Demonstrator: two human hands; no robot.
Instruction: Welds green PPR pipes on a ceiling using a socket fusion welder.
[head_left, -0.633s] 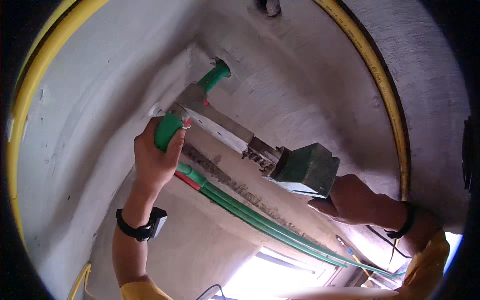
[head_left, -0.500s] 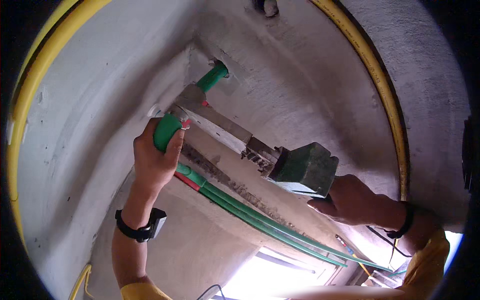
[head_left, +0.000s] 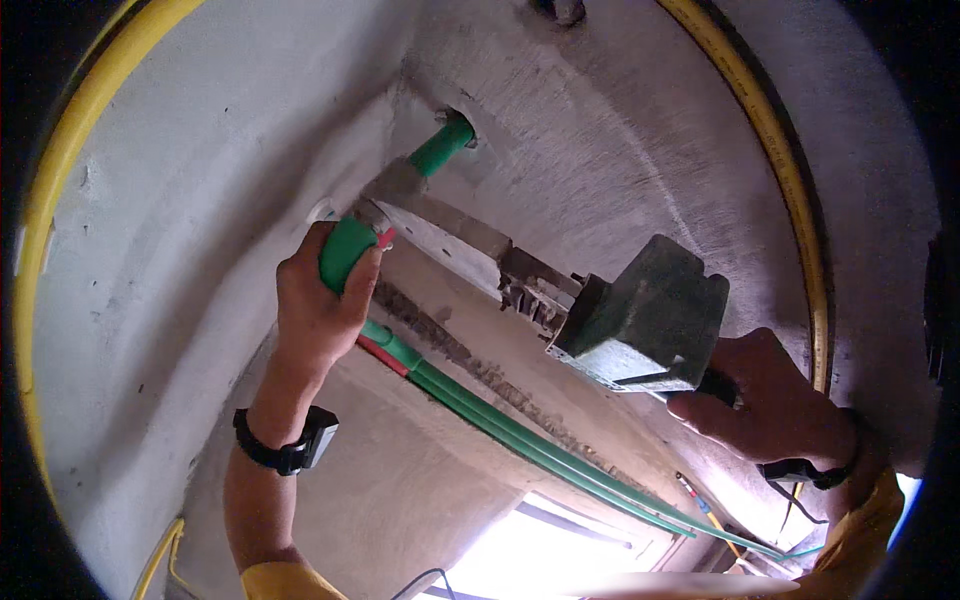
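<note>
My left hand (head_left: 322, 300) is wrapped round a green pipe elbow (head_left: 345, 252), pressing it onto one side of a pipe fusion welder's heating head. A green pipe stub (head_left: 443, 145) sticks out of a wall hole and meets the head's other side. The pipe fusion welder (head_left: 640, 318) has a dusty green body and a long flat heating plate (head_left: 460, 238). My right hand (head_left: 775, 395) is closed round its dark handle at the right. A small red part (head_left: 386, 238) shows beside my left thumb. How far the elbow sits on the head is hidden by my fingers.
Green pipes (head_left: 520, 440), one with a red piece beside it, run along the wall below the welder. Yellow conduits (head_left: 50, 210) curve along the left and upper right (head_left: 770, 130). Bright light comes from an opening (head_left: 530, 550) at the bottom. A thin cable hangs by my right wrist.
The view has shifted slightly. The welder's body and my right hand have moved a little right and up and look larger. My left hand keeps hold of the elbow against the head.
</note>
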